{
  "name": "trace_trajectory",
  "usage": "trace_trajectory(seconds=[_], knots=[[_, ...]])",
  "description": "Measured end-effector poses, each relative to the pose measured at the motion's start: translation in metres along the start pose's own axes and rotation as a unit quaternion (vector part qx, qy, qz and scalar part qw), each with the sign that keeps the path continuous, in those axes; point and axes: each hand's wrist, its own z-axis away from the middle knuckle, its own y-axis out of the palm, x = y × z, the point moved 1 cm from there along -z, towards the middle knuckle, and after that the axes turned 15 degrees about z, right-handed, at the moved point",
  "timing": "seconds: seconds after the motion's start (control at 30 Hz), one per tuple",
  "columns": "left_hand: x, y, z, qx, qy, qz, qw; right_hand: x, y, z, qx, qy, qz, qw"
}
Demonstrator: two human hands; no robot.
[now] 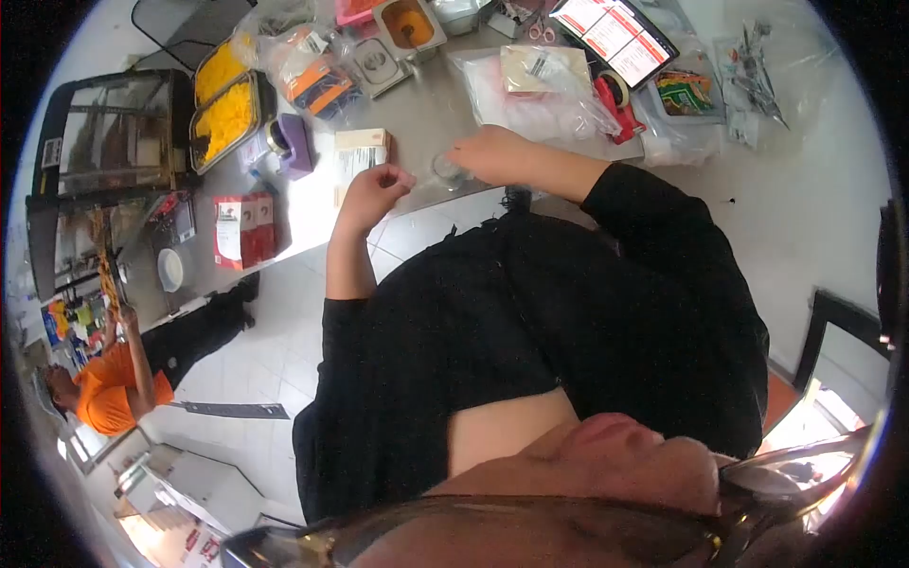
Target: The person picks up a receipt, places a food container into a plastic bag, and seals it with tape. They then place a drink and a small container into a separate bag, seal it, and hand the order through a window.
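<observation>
My left hand (372, 197) is raised at the table's front edge, thumb and fingertips pinched together; whatever may lie between them is too small to make out. Just behind it is a pale cardboard box (362, 142) with a printed label. To the right, my right hand (497, 156) curls its fingers at the rim of a small clear round item (447, 170) near the edge of the metal table (426, 109). A short gap separates the two hands.
Behind my right hand are a plastic-wrapped pack (483, 95), a tape dispenser (620, 109) and a tablet (615, 43). Left are red boxes (243, 230), a purple dispenser (294, 147), yellow food trays (225, 118) and a glass display case (114, 137). A person in orange (118, 393) stands far left.
</observation>
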Motion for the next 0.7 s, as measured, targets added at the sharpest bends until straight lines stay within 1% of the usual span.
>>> trace_trajectory(seconds=[0.07, 0.17, 0.2, 0.27, 0.3, 0.37, 0.4, 0.43, 0.47, 0.5, 0.53, 0.57, 0.63, 0.67, 0.7], knots=[[-0.009, 0.005, 0.006, -0.029, 0.038, 0.009, 0.999, 0.007, -0.01, 0.003, -0.042, 0.05, 0.023, 0.998], [-0.017, 0.012, 0.014, -0.069, 0.092, 0.048, 0.992, 0.013, -0.04, 0.006, 0.02, 0.116, 0.081, 0.99], [-0.019, 0.013, 0.015, -0.081, 0.11, 0.066, 0.988, 0.011, -0.044, 0.008, -0.003, 0.126, 0.087, 0.988], [-0.014, 0.01, 0.013, -0.076, 0.125, 0.073, 0.987, 0.005, -0.05, 0.012, -0.051, 0.145, 0.1, 0.983], [-0.01, 0.008, 0.01, -0.073, 0.133, 0.077, 0.985, -0.003, -0.051, 0.013, -0.095, 0.076, 0.103, 0.987], [-0.008, 0.012, 0.006, -0.064, 0.246, 0.051, 0.966, -0.029, -0.051, 0.011, -0.182, -0.064, 0.111, 0.975], [-0.008, 0.015, 0.005, -0.059, 0.302, 0.038, 0.951, -0.039, -0.044, 0.006, -0.113, -0.101, 0.027, 0.988], [-0.007, 0.017, 0.005, -0.043, 0.276, 0.077, 0.957, -0.047, -0.037, -0.001, -0.043, -0.136, -0.058, 0.988], [-0.007, 0.019, 0.005, -0.027, 0.25, 0.114, 0.961, -0.051, -0.03, -0.004, 0.028, -0.169, -0.141, 0.975], [-0.005, 0.022, 0.004, -0.012, 0.223, 0.151, 0.963, -0.05, -0.032, -0.003, 0.032, -0.145, -0.186, 0.971], [0.003, 0.025, -0.003, -0.005, 0.227, 0.207, 0.951, -0.047, -0.035, 0.001, 0.037, -0.12, -0.23, 0.965], [0.008, 0.027, -0.007, 0.003, 0.234, 0.236, 0.943, -0.045, -0.037, 0.003, 0.042, -0.096, -0.274, 0.956], [0.01, 0.031, -0.011, 0.02, 0.245, 0.294, 0.924, -0.04, -0.037, 0.006, 0.007, -0.038, -0.182, 0.982], [0.012, 0.032, -0.012, 0.02, 0.251, 0.3, 0.92, -0.039, -0.035, 0.007, -0.01, -0.009, -0.137, 0.99], [0.012, 0.035, -0.012, 0.021, 0.256, 0.306, 0.917, -0.039, -0.034, 0.007, -0.005, -0.001, -0.115, 0.993]])
